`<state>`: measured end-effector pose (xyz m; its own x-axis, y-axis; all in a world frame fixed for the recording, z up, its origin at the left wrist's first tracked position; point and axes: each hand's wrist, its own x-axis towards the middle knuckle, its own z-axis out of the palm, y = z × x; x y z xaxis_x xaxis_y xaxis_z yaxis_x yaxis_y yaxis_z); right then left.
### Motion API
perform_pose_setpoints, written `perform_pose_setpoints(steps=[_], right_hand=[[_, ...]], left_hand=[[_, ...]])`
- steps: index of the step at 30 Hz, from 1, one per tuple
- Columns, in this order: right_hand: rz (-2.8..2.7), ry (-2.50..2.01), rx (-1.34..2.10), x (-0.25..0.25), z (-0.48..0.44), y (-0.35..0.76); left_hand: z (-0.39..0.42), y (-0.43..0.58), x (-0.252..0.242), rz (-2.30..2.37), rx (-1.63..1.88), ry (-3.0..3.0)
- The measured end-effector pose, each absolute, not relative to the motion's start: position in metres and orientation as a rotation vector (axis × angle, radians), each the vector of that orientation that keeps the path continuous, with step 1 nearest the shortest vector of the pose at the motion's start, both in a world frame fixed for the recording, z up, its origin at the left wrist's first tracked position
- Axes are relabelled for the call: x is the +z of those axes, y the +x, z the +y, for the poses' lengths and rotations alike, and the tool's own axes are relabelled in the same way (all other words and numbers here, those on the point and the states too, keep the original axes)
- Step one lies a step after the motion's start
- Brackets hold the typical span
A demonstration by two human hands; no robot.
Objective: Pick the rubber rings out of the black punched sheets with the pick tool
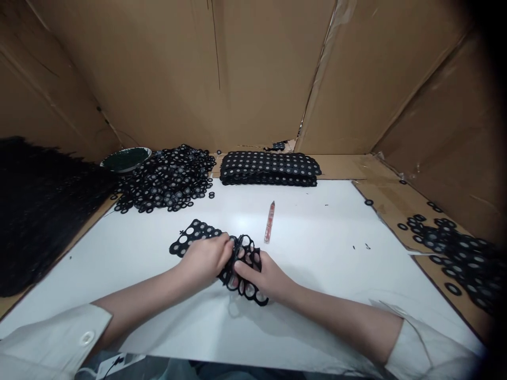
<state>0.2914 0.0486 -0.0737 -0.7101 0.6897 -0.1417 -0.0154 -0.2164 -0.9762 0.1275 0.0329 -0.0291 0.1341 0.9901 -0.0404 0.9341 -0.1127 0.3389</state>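
Observation:
A black sheet of joined rings (pixel 249 290) is held between both hands, just above the white board. My left hand (pixel 208 255) is closed on its middle, with the fingers curled in. Beyond that hand, the sheet's far left end lies toward the board, some of its holes showing white. My right hand (pixel 271 277) grips the right end, thumb on top and the other fingers hidden beneath. Between the hands the sheet is bunched and bent. A pen-shaped tool (pixel 270 224) with a dark tip and a reddish wrapped handle lies on the board beyond my right hand.
A heap of loose black rings (pixel 166 177) is at the back left, beside a bowl (pixel 125 159) of dark green contents. Stacked ring sheets (pixel 271 168) lie at the back. More rings (pixel 471 258) are on the right. A black bristly mass (pixel 47 216) stands left. Cardboard walls (pixel 261 74) enclose the board.

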Motion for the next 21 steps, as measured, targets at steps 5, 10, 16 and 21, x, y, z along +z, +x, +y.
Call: perform_pose_setpoints(steps=[5, 10, 16, 21], right_hand=[[-1.516, -0.811, 1.931, -0.072, 0.046, 0.291], [-1.414, -0.739, 2.145, -0.073, 0.048, 0.291], [-1.259, -0.907, 2.147, -0.069, 0.058, 0.291], [-1.247, -0.908, 2.108, -0.069, 0.06, 0.29]], left_hand=[[0.03, 0.138, -0.037, 1.562, 0.206, 2.145], [0.035, 0.133, -0.033, 1.472, 0.27, 2.03], [0.044, 0.126, -0.023, 1.541, 0.51, 1.816], [0.046, 0.132, -0.032, 1.713, 0.707, 1.834]])
